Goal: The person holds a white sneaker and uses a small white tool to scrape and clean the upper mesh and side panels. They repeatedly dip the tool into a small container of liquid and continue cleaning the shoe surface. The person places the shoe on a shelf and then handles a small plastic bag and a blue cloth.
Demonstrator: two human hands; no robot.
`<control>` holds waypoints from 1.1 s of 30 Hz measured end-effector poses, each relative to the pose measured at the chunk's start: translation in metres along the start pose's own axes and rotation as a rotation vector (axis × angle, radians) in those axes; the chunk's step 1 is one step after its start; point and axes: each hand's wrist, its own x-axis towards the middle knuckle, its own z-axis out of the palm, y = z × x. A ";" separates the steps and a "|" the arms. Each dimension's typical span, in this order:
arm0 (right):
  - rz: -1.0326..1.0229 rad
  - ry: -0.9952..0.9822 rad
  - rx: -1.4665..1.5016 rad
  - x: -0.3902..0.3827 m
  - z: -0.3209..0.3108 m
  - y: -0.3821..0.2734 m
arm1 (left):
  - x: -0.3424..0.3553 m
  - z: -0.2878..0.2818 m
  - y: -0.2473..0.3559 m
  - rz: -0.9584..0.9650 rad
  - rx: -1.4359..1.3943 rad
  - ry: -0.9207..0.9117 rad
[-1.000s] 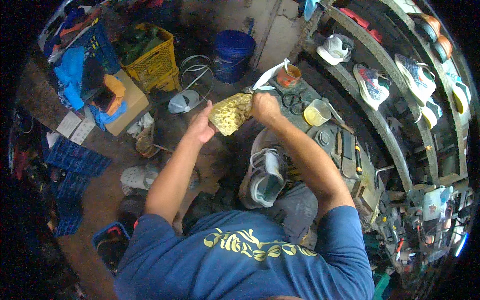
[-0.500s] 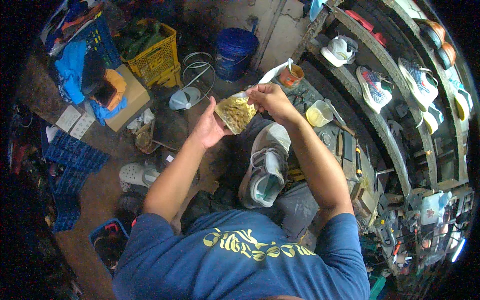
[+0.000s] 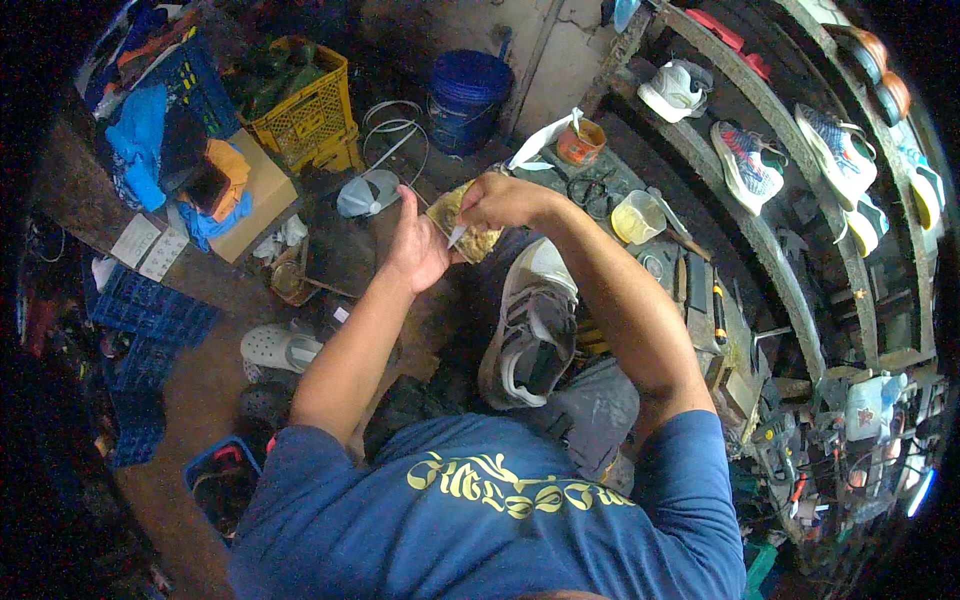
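My left hand (image 3: pixel 418 250) holds a flat, see-through packet (image 3: pixel 443 207) of yellowish-brown, shredded-looking stuff, thumb raised and fingers partly behind it. Across the packet's front comes my right hand (image 3: pixel 505 203), its fingers pinched on a small white pointed piece (image 3: pixel 457 236) that looks like paper. The tip points down toward my left palm. Part of the packet is hidden behind the right hand. Below the hands, a grey and white sneaker (image 3: pixel 533 320) rests by my right leg, toe pointing away from me, touched by neither hand.
At the right, a low bench holds a clear tub (image 3: pixel 638 217), an orange tin (image 3: pixel 581 142) and a black-and-yellow tool (image 3: pixel 718 312). Shoe racks (image 3: pixel 745 95) rise behind it. A blue bucket (image 3: pixel 470 100), yellow crate (image 3: pixel 310 110) and cardboard box (image 3: pixel 262 205) stand farther off.
My right hand has moved from the packet's upper edge down and left across its front. The white piece now shows below its fingers. The sneaker has tilted a little.
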 end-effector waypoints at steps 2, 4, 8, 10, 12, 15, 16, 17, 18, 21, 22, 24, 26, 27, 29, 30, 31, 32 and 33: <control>0.007 0.147 -0.245 0.012 -0.002 0.002 | 0.001 0.000 -0.002 -0.009 0.058 0.021; 0.165 0.294 -0.584 0.030 0.007 -0.001 | 0.001 0.000 -0.003 -0.009 0.102 0.047; 0.196 0.480 -0.578 0.039 0.025 -0.001 | -0.003 -0.003 -0.005 -0.019 0.159 0.120; 0.212 0.578 -0.648 0.035 0.021 -0.001 | -0.002 -0.004 -0.007 -0.024 0.180 0.113; 0.254 0.609 -0.671 0.027 0.013 -0.002 | 0.001 -0.004 -0.010 -0.039 0.176 0.079; 0.193 0.602 -0.661 0.016 0.019 -0.006 | 0.004 -0.006 -0.013 0.018 0.124 0.043; 0.219 0.568 -0.669 0.011 0.029 -0.007 | 0.003 -0.006 -0.014 0.021 0.094 0.052; 0.216 0.528 -0.542 0.006 0.037 -0.009 | 0.002 -0.007 -0.013 0.014 0.068 0.111; 0.181 0.475 -0.488 0.001 0.045 -0.011 | 0.000 -0.007 -0.012 -0.006 0.051 0.120; -0.106 0.195 -0.171 -0.016 0.045 -0.011 | -0.004 -0.009 -0.007 -0.031 0.000 0.091; -0.099 0.205 -0.119 -0.019 0.039 -0.010 | -0.004 -0.009 -0.006 -0.036 0.013 0.114; -0.009 0.219 -0.038 -0.022 0.022 -0.005 | -0.003 -0.007 -0.005 -0.045 0.029 0.130; 0.063 0.218 -0.124 -0.015 0.007 0.000 | -0.001 -0.002 -0.010 -0.004 0.106 0.150; 0.025 0.206 -0.248 -0.009 0.004 0.003 | 0.001 0.001 -0.013 0.015 0.154 0.165; 0.088 0.293 -0.275 0.005 0.003 0.009 | 0.003 0.008 -0.022 0.032 0.295 0.258; 0.121 0.335 -0.286 0.012 0.004 0.012 | 0.002 0.010 -0.027 0.042 0.358 0.299; 0.153 0.412 -0.299 0.018 0.005 0.016 | 0.001 0.011 -0.031 0.080 0.336 0.258; 0.212 0.479 -0.322 0.023 0.006 0.021 | 0.000 0.012 -0.036 0.097 0.462 0.305; 0.221 0.547 -0.302 0.027 0.005 0.025 | -0.001 0.012 -0.040 0.124 0.583 0.340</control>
